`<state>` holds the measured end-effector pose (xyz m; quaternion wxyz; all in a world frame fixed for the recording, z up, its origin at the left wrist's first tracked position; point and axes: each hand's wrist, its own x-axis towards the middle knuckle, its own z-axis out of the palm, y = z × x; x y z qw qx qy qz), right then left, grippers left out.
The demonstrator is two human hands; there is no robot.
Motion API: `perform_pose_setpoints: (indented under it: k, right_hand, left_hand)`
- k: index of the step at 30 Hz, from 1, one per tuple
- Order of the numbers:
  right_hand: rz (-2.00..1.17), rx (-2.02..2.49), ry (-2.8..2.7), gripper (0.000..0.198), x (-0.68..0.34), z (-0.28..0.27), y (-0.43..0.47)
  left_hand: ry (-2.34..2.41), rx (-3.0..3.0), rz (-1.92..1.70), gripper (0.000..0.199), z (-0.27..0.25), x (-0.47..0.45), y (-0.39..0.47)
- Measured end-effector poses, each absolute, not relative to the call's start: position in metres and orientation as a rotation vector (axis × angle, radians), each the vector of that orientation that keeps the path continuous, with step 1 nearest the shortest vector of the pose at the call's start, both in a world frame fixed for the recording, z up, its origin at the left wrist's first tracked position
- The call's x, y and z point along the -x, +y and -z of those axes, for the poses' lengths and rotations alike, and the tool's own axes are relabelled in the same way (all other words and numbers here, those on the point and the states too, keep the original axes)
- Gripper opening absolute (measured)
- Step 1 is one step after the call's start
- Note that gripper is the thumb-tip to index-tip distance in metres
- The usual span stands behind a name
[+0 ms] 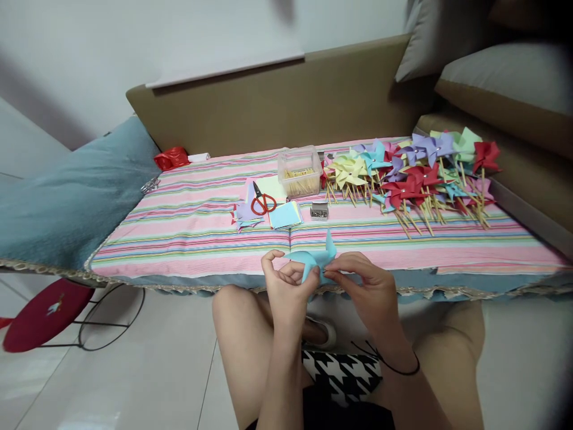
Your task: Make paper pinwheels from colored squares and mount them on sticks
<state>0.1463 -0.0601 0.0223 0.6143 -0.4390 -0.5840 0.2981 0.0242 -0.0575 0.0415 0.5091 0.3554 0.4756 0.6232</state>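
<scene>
A light blue paper pinwheel (319, 257) is held in front of my knees, just off the near edge of the striped cloth. My left hand (290, 283) pinches it near the middle, thumb on top and fingers curled behind. From the right, my right hand (364, 280) has thumb and forefinger pressed together close to the pinwheel's centre; whatever sits between those fingertips is too small to make out. Just beyond lie a small box of metal pins (319, 211), a stack of coloured paper squares (285, 215) and red-handled scissors (263, 202).
Finished pinwheels on sticks (403, 188) are heaped at the right. A clear plastic box (299, 173) of wooden sticks stands at the back middle. A red plastic bag (172, 159) lies at the far left. On the floor at left is a red round stool (49, 313).
</scene>
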Motion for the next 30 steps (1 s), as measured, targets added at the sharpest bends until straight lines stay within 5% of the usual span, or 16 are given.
perform_pose_setpoints:
  k: [30]
  right_hand:
    - [-0.766, 1.056, -1.328, 0.011, -0.1459, -0.0172, -0.0583]
  left_hand:
    - [1.141, -0.881, -1.457, 0.054, -0.0411, -0.0232, -0.0590]
